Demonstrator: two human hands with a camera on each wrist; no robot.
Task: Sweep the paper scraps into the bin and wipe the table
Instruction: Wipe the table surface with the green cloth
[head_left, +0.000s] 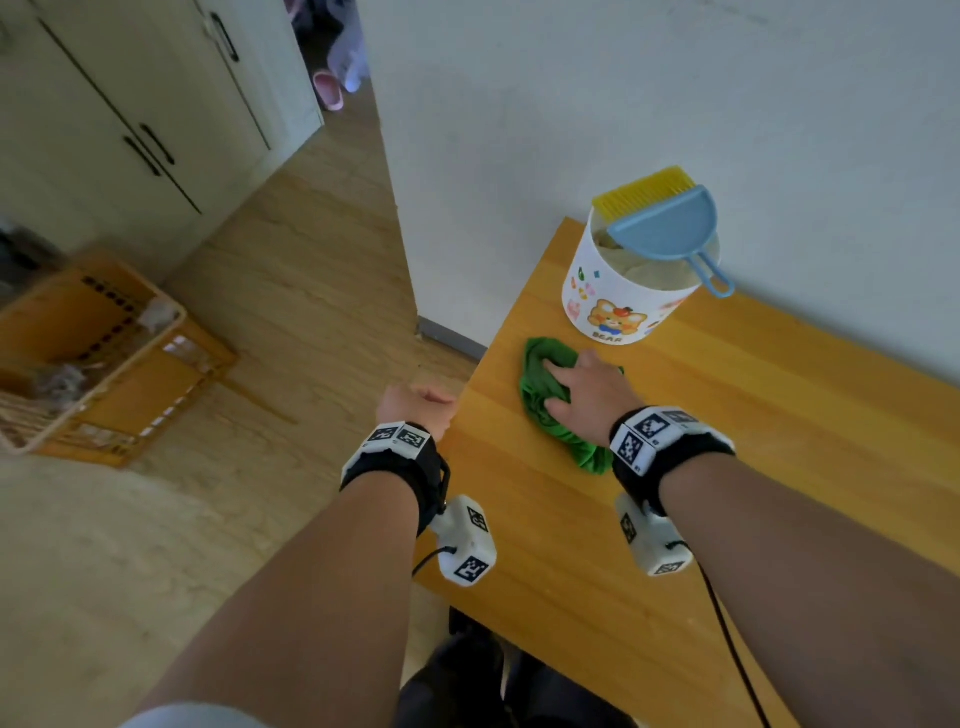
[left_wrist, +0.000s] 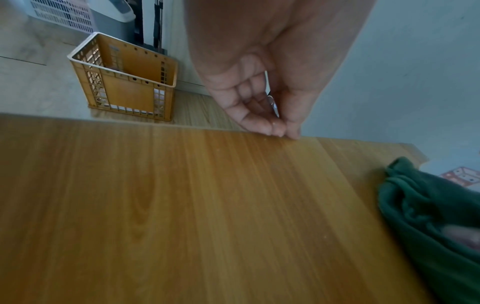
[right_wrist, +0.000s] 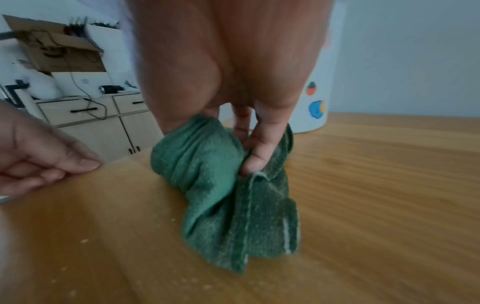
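Note:
A green cloth (head_left: 537, 356) lies bunched on the wooden table (head_left: 753, 426) near its far left corner. My right hand (head_left: 582, 387) presses down on it with the fingers dug into its folds (right_wrist: 207, 174). Just behind stands the white bin (head_left: 613, 306) with cartoon stickers, a blue dustpan (head_left: 665, 223) and a yellow brush (head_left: 644, 189) resting across its rim. My left hand (head_left: 415, 402) sits at the table's left edge, fingers curled, fingertips (left_wrist: 272, 129) bunched against the thumb; nothing shows in it. Tiny pale crumbs (right_wrist: 84, 240) dot the wood in the right wrist view.
An orange slatted basket (head_left: 104, 353) stands on the floor left of the table. A white wall (head_left: 675, 104) runs along the table's far side. Pale cabinets (head_left: 130, 130) stand further left, beyond open wooden floor.

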